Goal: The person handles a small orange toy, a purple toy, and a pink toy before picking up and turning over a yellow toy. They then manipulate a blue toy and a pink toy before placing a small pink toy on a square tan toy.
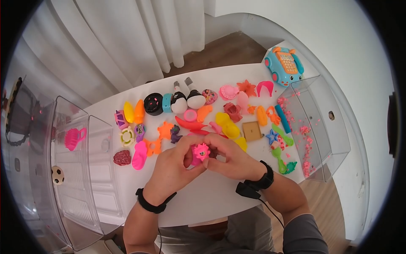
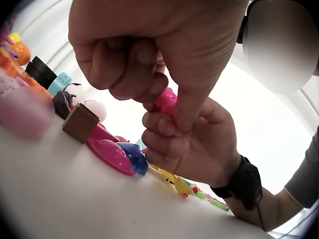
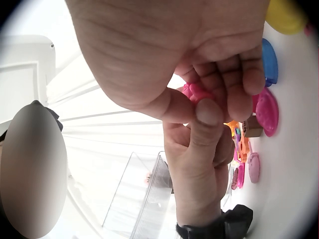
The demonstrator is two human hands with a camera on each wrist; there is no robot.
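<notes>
Near the front of the white table [image 1: 198, 199], a small bright-pink toy with a spiky, flower-like rim [image 1: 202, 151] is between both hands. My left hand [image 1: 175, 167] pinches it from the left with curled fingers and thumb. From the other side my right hand [image 1: 234, 158] pinches it too, thumb against the toy. Both thumbs nearly meet below it. In the left wrist view only a bit of the pink toy [image 2: 167, 101] shows between the fingers; the right wrist view also shows a part of the toy [image 3: 197, 92]. The rest is hidden by the hands.
Several toys lie beyond the hands, among them a yellow one [image 1: 226, 125], a square brown box [image 1: 252, 131] and a black wheel-like piece [image 1: 153, 104]. Clear bins stand at left [image 1: 78, 169] and right [image 1: 327, 122]. A blue toy phone [image 1: 285, 65] sits at back right.
</notes>
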